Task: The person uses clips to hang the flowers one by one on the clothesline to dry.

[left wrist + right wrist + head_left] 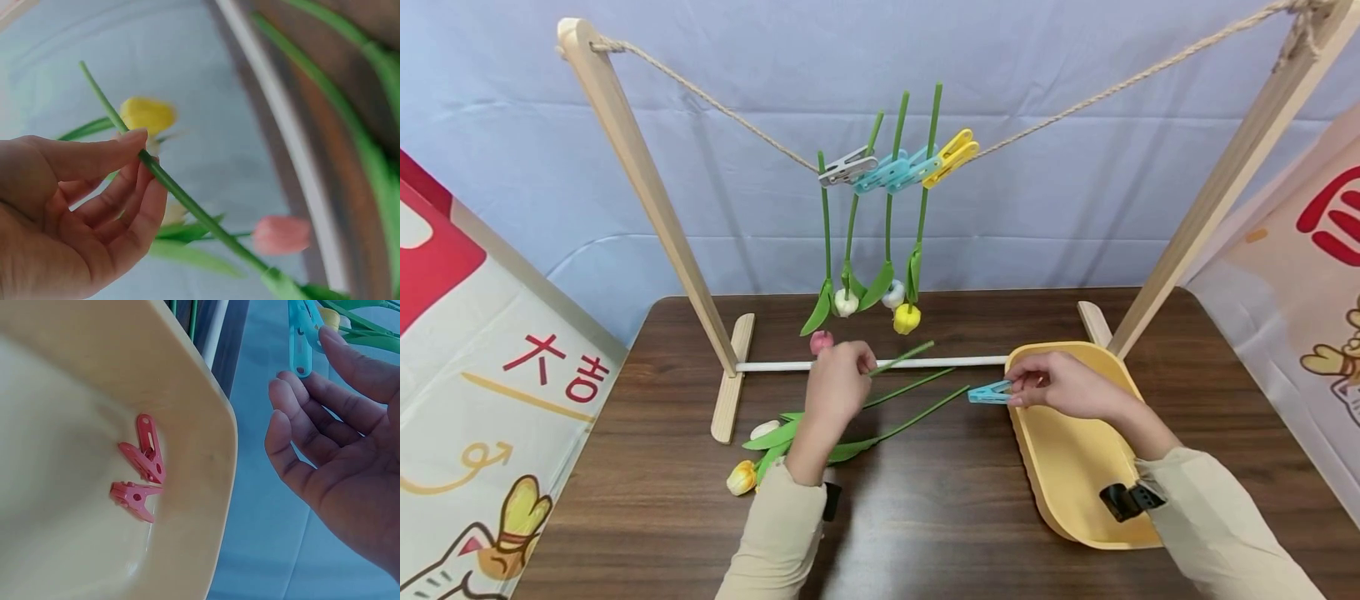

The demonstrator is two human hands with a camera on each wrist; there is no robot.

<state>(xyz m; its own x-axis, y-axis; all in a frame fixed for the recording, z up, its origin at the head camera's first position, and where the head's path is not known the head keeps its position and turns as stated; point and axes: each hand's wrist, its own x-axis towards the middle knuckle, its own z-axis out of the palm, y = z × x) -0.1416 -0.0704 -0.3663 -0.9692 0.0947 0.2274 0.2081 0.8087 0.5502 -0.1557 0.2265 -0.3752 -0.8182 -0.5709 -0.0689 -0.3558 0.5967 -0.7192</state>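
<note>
My left hand [838, 379] pinches the green stem of an artificial tulip [194, 209] between thumb and fingers, near the stem's end. Its flower head is hidden behind the hand and forearm in the head view. In my right hand [1063, 383] a light blue clothespin [990, 392] is pinched by its handle end, over the left rim of a yellow basket [1030, 467]. The clothespin points left toward the stems. Under my left forearm more tulips lie on the table, with a white head [765, 429] and a yellow-orange head [741, 477] showing.
A rope [715, 104] sags between two wooden posts [647, 183]. On it hang several tulips head down, held by a grey clothespin [847, 167], two blue ones and a yellow one [952, 157]. A white rod [775, 366] joins the posts low down. Red clothespins [134, 499] lie in the basket.
</note>
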